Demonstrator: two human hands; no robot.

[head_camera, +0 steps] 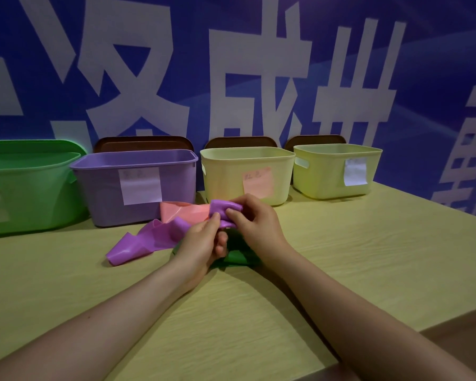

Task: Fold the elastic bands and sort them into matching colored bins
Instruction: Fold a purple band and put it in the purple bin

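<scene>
The fingers (232,213) of the right hand (254,222) are curled over a bunched end of the purple band (160,236), pinching it against the thumb, while the left hand (201,243) meets it from the other side, its thumb pressed on the same bunch and its lower fingers curled underneath. Both hands hover just above the desk (355,257), forearms reaching in from the lower corners and converging at the middle. The rest of the purple band trails out to the left of the hands and lies in loose waves on the desk. A pink band (184,211) lies just behind it, near the purple bin (102,193), and a green band (238,254) shows beneath the hands. Along the back of the desk stand four bins in a row: a green bin (25,188) at far left, the purple bin with a paper label, a pale yellow bin (231,171) with a pink label, and a yellow-green bin (324,171) with a white label. From this angle their insides are mostly hidden, so their contents cannot be told.
</scene>
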